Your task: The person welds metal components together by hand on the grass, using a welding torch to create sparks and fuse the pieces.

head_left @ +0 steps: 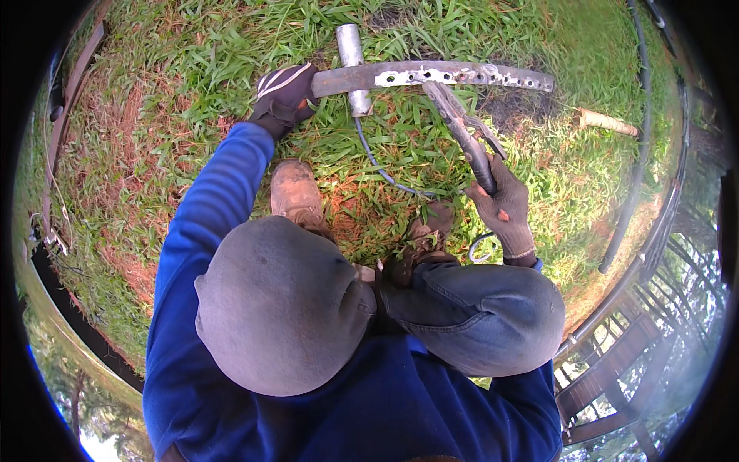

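Observation:
My left hand, in a dark glove with pale stripes, is closed round the left end of a long flat metal bar. A row of holes and worn white paint mark the bar's right part. Beneath the bar, crossing it, lies a short grey metal pipe. My right hand, in a worn brown-grey glove, is wrapped round the dark grip of a long plier-like tool with a side lever. Its far end meets the bar's lower edge in this view; whether they touch I cannot tell.
A grey cable runs from near the pipe toward my boots, and a loop shows below my right hand. A light stick lies on the grass at right. Dark hoses curve beyond it. A rusty metal strip lies far left.

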Demonstrator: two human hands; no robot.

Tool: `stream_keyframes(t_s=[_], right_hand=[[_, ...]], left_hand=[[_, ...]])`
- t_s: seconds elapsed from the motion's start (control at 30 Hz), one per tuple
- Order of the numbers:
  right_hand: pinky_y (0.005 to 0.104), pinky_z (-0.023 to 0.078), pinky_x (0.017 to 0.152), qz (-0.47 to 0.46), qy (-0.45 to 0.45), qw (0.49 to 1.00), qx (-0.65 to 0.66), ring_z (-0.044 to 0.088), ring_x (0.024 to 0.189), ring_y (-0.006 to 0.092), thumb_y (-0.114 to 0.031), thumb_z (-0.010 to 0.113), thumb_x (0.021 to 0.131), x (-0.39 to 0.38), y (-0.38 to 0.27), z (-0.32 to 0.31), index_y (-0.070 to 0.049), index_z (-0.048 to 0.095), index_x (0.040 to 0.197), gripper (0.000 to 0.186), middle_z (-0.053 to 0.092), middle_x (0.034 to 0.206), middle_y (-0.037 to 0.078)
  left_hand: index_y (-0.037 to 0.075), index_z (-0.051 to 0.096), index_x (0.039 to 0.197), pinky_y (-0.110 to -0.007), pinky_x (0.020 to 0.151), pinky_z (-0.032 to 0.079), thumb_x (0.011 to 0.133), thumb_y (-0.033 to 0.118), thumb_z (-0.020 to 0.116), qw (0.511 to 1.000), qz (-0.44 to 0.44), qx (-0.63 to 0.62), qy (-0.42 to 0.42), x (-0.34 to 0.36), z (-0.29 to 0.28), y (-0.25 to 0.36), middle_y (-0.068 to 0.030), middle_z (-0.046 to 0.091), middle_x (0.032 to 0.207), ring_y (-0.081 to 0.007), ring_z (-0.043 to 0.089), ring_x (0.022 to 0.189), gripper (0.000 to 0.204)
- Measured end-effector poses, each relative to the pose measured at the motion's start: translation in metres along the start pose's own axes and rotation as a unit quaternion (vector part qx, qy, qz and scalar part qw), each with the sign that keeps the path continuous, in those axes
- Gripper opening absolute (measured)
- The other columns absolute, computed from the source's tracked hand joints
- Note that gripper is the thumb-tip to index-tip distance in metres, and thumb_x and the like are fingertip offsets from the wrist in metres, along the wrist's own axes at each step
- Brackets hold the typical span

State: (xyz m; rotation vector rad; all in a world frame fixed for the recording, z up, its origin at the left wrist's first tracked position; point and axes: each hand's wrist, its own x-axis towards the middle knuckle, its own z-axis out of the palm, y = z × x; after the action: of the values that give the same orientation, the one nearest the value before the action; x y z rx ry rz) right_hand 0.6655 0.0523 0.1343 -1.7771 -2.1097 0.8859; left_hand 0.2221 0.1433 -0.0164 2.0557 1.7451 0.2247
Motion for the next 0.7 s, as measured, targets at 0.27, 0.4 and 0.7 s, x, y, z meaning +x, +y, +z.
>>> stream_keyframes(t_s=[0.27,0.4,0.7], right_hand=[[0.0402,0.062,0.080,0.033,-0.027,0.998,-0.038,0.076,0.084,0.0277,-0.013,0.091,0.086,0.007,-0.008,0.000,-0.006,0.067,0.140,0.059,0.071,0.087,0.007],[0.0408,0.062,0.080,0.039,-0.033,0.999,-0.004,0.077,0.085,0.0284,-0.016,0.090,0.088,0.005,-0.003,0.001,-0.007,0.068,0.142,0.059,0.072,0.090,0.008],[0.0413,0.061,0.077,0.050,-0.041,0.997,-0.043,0.074,0.082,0.0264,-0.018,0.090,0.088,0.010,-0.010,0.001,-0.008,0.067,0.135,0.054,0.071,0.088,0.007]], left_hand=[[0.013,0.076,0.118,-0.058,0.089,0.059,0.083,0.024,0.081,1.000,0.000,0.004,0.001,0.000,0.003,-0.002,-0.0149,0.077,0.100,-0.0427,0.076,0.099,0.037],[0.013,0.076,0.119,-0.057,0.089,0.059,0.085,0.024,0.080,1.000,-0.013,0.016,-0.016,0.004,0.008,-0.004,-0.0151,0.077,0.100,-0.0420,0.076,0.099,0.036],[0.011,0.075,0.109,-0.058,0.080,0.059,0.083,0.025,0.074,0.999,0.013,0.017,0.034,0.002,0.008,-0.003,-0.0172,0.075,0.095,-0.0445,0.075,0.093,0.029]])
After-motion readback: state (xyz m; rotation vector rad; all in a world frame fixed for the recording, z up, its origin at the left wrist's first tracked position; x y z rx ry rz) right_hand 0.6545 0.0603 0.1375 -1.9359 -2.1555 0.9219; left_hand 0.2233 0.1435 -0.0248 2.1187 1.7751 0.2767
